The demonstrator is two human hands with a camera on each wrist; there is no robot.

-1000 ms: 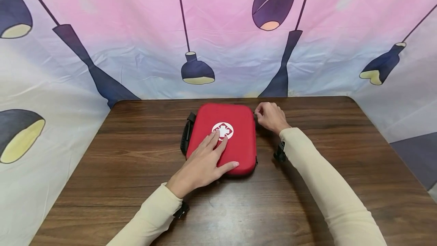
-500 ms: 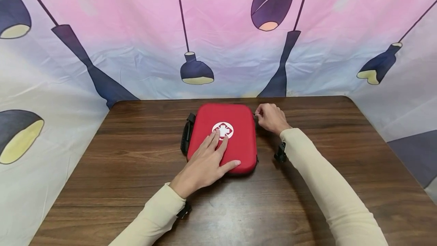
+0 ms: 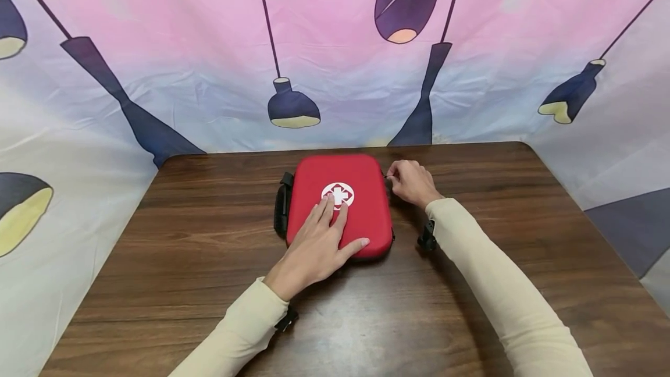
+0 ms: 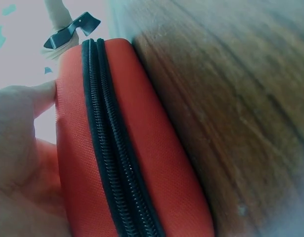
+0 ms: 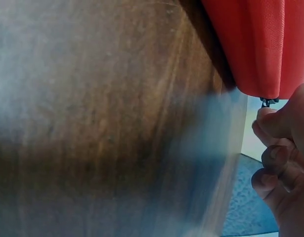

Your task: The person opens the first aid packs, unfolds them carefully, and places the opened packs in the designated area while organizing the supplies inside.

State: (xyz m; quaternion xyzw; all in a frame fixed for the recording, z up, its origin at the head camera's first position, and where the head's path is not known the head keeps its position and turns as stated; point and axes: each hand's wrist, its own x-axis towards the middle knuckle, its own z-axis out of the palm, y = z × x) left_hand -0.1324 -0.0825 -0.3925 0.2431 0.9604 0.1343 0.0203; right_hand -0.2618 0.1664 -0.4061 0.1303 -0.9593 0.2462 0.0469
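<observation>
A red zippered first-aid case (image 3: 366,208) with a white cross emblem (image 3: 342,193) lies flat on the wooden table. My left hand (image 3: 314,249) rests on its lid with fingers spread, the fingertips reaching the emblem. Along the side facing the left wrist camera, two rows of black zipper teeth (image 4: 108,148) run next to each other. At the far right corner of the case, my right hand (image 3: 412,182) pinches a small black zipper pull (image 5: 266,102) between thumb and forefinger. The other fingers of that hand are curled in.
A black carry handle (image 3: 282,205) sticks out from the left side of the case. Another dark zipper end (image 3: 393,234) shows near its front right corner. Behind the table (image 3: 199,284) hangs a printed cloth (image 3: 220,63). Black straps sit on both wrists.
The head view has shifted slightly. My right hand has moved a little toward me along the case's right edge, still pinching the zipper pull. My left hand stays on the lid.
</observation>
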